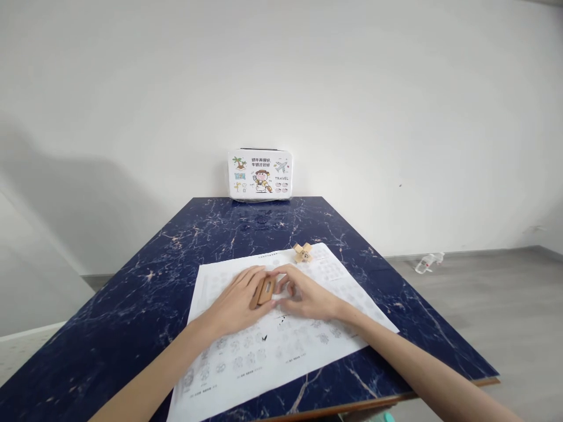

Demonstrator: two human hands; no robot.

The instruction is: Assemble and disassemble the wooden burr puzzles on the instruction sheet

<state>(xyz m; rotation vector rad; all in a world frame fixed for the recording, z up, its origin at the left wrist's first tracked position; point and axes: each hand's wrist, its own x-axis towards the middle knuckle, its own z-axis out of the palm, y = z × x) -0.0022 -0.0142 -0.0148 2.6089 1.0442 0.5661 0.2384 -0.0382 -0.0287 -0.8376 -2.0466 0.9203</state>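
Note:
Brown wooden puzzle pieces [266, 289], at least two lying side by side, are between my hands above the printed paper sheet [246, 375]; one has a slot in it. My left hand [237, 300] is closed round their left side, thumb near and fingers at the far end. From the right, my right hand [308, 293] curves in, its index finger and thumb at the far and near ends of the slotted piece. Its other fingers are curled. Beyond my right hand, a pale wooden interlocking puzzle [302, 252] rests on the sheet's far edge.
The sheet lies on a dark blue marbled table [132, 328]. A white case [260, 176] with cartoon prints stands at the table's far end against the wall. Small dark marks or bits show on the paper. A plastic bottle [424, 264] lies on the floor at right.

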